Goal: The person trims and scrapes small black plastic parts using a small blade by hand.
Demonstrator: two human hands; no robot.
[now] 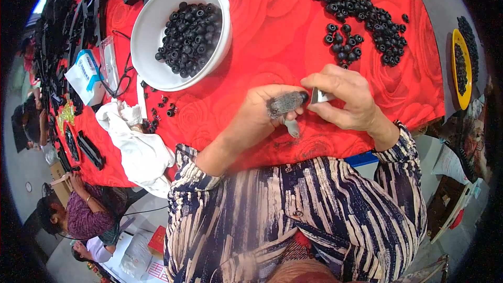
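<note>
Over the red table covering, my left hand point(251, 112) pinches a small round black part point(304, 97) at its fingertips. Worn grey covers, seemingly fabric, wrap its thumb point(285, 105) and another finger point(292, 127). Close on the right, my right hand point(346, 97) is closed on a small flat blade-like piece point(315, 96), grey and whitish. Its edge is right beside the black part; whether they touch I cannot tell. Beyond my left hand stands a white bowl point(226, 36) partly filled with similar round black parts point(188, 39).
More black parts point(367, 18) lie spread at the far right. A white cloth point(139, 149), eyeglasses point(124, 81) and a tissue pack point(86, 76) lie at left, near piled black strips point(78, 15). A yellow tray point(457, 39) is off right. Other people point(89, 207) sit at lower left.
</note>
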